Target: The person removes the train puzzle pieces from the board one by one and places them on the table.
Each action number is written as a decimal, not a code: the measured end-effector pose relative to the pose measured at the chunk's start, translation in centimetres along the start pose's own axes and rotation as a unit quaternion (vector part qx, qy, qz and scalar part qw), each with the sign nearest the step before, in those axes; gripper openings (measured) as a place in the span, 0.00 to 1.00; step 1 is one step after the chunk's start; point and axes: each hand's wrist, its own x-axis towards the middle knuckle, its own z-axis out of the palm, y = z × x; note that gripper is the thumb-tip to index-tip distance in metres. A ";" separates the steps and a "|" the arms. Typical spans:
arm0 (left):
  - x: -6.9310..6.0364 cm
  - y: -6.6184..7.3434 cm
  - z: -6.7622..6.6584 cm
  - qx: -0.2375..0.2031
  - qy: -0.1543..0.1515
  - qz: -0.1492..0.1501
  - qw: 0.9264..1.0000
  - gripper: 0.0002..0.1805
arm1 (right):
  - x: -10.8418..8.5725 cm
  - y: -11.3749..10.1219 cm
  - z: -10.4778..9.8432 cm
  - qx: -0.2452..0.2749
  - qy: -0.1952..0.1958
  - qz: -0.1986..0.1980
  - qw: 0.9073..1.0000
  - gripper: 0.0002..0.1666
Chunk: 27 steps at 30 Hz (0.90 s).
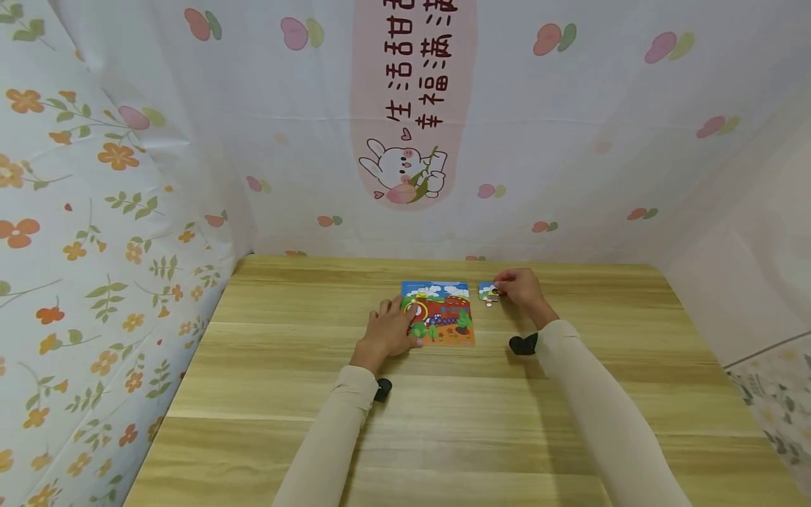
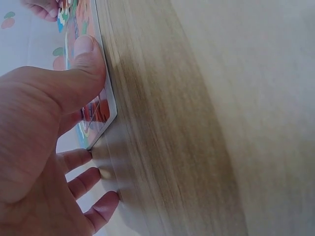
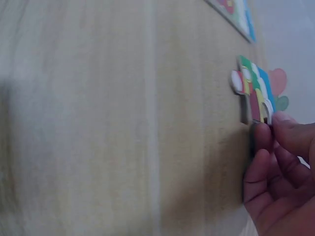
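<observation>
A square picture board (image 1: 446,331) with a red train lies flat on the wooden table. My left hand (image 1: 388,331) rests on its left side; in the left wrist view the thumb of that hand (image 2: 44,113) lies on the board (image 2: 101,108), with the other fingers spread at its edge and on the table. To the board's right, my right hand (image 1: 522,290) pinches a small jigsaw piece (image 1: 486,290) between thumb and fingertips. The right wrist view shows this piece (image 3: 253,88), green, blue and white, at the fingertips of the right hand (image 3: 283,167), tilted off the table.
The wooden table (image 1: 443,422) reaches back to a patterned cloth (image 1: 285,141) with a rabbit drawing and writing. Another flowered cloth (image 1: 95,232) hangs on the left. A black object (image 1: 523,344) is at the right wrist, and another (image 1: 383,390) at the left wrist.
</observation>
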 end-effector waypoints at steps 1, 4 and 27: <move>0.0 0.0 0.0 0.000 0.000 0.001 1.000 0.43 | 0.0 0.0 0.1 -0.011 0.004 -0.003 1.000 0.11; 0.0 0.0 0.0 0.002 0.001 0.003 1.000 0.43 | -0.1 -0.1 0.2 -0.044 0.013 -0.013 0.999 0.11; 0.0 0.1 -0.2 0.016 -0.009 -0.003 1.000 0.44 | -0.5 1.1 0.4 -0.102 0.018 -0.075 0.992 0.10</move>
